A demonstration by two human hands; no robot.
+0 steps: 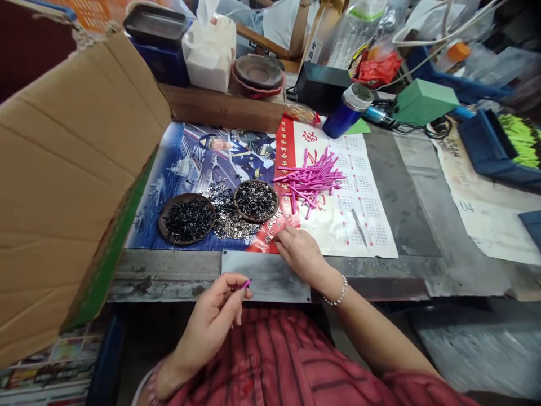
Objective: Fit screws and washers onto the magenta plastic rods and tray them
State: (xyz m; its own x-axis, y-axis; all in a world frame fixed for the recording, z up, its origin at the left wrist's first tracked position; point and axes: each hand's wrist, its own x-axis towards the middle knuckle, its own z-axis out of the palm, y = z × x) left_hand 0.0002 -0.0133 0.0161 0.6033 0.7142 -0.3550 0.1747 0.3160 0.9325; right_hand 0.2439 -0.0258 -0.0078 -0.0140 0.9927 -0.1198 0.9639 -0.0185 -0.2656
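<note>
Just at the tabletop's point(167, 276) front edge, the left hand point(213, 313) pinches a magenta stick point(245, 283), which a slack grip could drop. The right hand point(302, 252), grip unclear, is at loose metal rings point(269, 239); a careless brush could scatter them.

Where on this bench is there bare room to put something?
The bench is bare between the poster and the paper, nearer than the green box. Smaller patch: between the pink sticks and thin grey tool. Crowded: around the bowls, with rings beside the right hand.
</note>
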